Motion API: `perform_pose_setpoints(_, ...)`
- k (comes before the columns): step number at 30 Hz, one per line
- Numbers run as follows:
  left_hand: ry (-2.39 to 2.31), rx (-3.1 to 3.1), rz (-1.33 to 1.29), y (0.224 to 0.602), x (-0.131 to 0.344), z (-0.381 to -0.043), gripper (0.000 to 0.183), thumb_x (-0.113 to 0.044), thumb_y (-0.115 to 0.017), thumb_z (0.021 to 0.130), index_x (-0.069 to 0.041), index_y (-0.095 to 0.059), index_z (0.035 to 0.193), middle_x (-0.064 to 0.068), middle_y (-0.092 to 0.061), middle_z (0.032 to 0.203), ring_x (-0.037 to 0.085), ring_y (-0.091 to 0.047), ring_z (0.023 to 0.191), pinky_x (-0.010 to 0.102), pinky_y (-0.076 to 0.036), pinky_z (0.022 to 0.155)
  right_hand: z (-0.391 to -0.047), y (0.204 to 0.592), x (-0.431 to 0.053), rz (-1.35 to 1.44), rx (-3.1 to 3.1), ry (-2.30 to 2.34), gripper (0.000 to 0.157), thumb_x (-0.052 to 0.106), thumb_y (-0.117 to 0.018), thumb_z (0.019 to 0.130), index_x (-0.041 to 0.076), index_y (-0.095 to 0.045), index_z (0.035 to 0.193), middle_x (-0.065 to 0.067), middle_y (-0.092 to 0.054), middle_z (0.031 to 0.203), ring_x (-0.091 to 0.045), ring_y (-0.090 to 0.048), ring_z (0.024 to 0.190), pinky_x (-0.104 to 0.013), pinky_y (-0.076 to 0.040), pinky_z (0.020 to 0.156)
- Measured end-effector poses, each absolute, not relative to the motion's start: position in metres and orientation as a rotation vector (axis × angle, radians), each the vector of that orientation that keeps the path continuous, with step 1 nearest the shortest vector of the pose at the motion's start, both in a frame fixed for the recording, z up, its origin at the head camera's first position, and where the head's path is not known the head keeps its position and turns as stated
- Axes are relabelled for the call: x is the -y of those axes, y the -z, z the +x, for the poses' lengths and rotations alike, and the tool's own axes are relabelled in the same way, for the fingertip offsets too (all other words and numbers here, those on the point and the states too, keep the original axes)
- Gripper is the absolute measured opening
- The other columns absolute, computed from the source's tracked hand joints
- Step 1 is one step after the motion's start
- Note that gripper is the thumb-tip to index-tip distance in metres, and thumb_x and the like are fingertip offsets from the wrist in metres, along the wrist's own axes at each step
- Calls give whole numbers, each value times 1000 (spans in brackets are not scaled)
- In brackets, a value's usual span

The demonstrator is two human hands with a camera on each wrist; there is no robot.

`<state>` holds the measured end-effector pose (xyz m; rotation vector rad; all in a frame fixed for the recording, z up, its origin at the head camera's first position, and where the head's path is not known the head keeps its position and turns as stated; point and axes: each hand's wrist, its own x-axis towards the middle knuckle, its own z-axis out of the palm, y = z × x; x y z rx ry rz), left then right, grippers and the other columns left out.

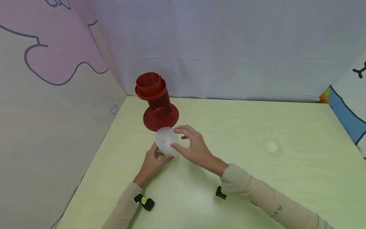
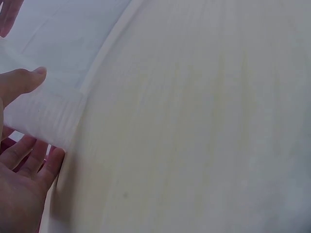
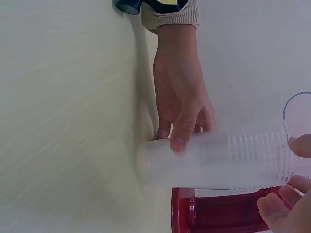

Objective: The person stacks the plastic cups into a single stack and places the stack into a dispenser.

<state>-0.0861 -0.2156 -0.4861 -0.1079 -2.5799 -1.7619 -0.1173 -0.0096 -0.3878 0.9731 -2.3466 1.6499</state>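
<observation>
A stack of clear plastic cups (image 1: 165,140) stands upright near the left-middle of the table. My left hand (image 1: 152,163) holds it low on its side, its thumb and fingers around the wall. At the rim, the thumb and fingers of my right hand (image 1: 197,146) are curled around the top cup's edge. The right wrist view shows the ridged rims of the nested cups (image 3: 257,158) beside the right fingertips. Just behind the stack is a red plastic stand (image 1: 160,116) with a round base and an open cup-shaped top.
A small clear round object (image 1: 270,146), perhaps a cup or lid, sits on the right part of the pale table (image 1: 243,127). A white curtain (image 1: 228,47) hangs along the back edge, and a printed panel (image 1: 57,127) rises at the left.
</observation>
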Motion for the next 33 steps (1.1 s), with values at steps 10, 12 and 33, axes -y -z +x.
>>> perform_pose_setpoints(10, 1753, 2584, -150, 489, 217, -87, 77, -36, -80, 75, -30, -38, 139, -8, -49, 134, 19, -49, 120, 43, -45, 97, -111, 395, -14, 899, 2352, -1647, 50, 17, -78, 78, 12, -57, 123, -1, -57, 120, -16, -52, 110, -37, -52, 86)
perform_pose_setpoints(12, 1756, 2583, -143, 489, 217, -87, 77, -36, -80, 74, -30, -38, 139, -7, -49, 133, 19, -49, 120, 43, -45, 97, -110, 397, -19, 889, 2351, -1651, 50, 18, -78, 79, 13, -57, 124, 1, -57, 121, -15, -52, 111, -38, -52, 87)
perform_pose_setpoints(33, 1809, 2592, -134, 453, 208, -78, 72, -15, -79, 77, -14, -40, 138, 4, -52, 132, 23, -53, 116, 42, -45, 97, -77, 378, -59, 728, 2360, -1672, 49, -3, -78, 72, -1, -58, 117, -12, -59, 118, -24, -55, 107, -43, -52, 85)
